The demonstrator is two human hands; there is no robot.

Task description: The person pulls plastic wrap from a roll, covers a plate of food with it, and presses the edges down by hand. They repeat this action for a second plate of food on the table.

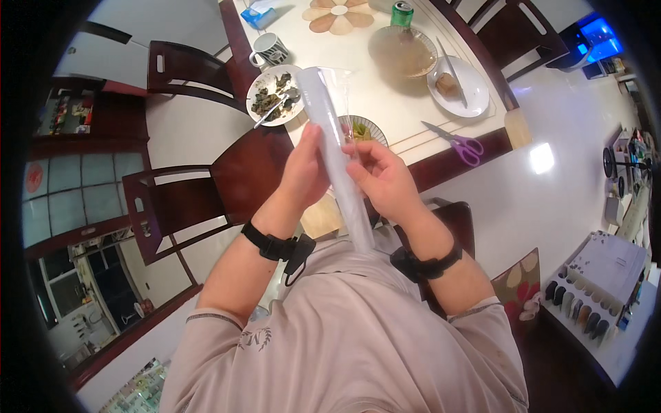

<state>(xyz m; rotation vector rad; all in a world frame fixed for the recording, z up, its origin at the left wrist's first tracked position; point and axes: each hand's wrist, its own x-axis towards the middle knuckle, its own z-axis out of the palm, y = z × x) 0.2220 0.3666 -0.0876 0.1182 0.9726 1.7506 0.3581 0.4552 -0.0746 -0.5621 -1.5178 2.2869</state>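
Observation:
A long roll of clear plastic film [336, 155] slants up and away from my waist, over the table's near edge. My left hand [305, 165] wraps around the roll's left side. On the right side, the fingers of my right hand [381, 173] pinch a loose edge of film partly peeled from the roll. Behind the roll, partly hidden, is a ribbed-rim plate with green food [367, 131]. To its left a white plate [251, 103] bears dark leafy food and a metal spoon [271, 112].
Purple-handled scissors [465, 147] lie near the table's front edge. Beyond them, a knife [453, 75] rests across a white oval plate [477, 103] with a brown lump of food. Further back are a bowl of soup [405, 54], a green can [401, 14] and a striped mug [269, 49]. Wooden chairs [181, 193] stand left.

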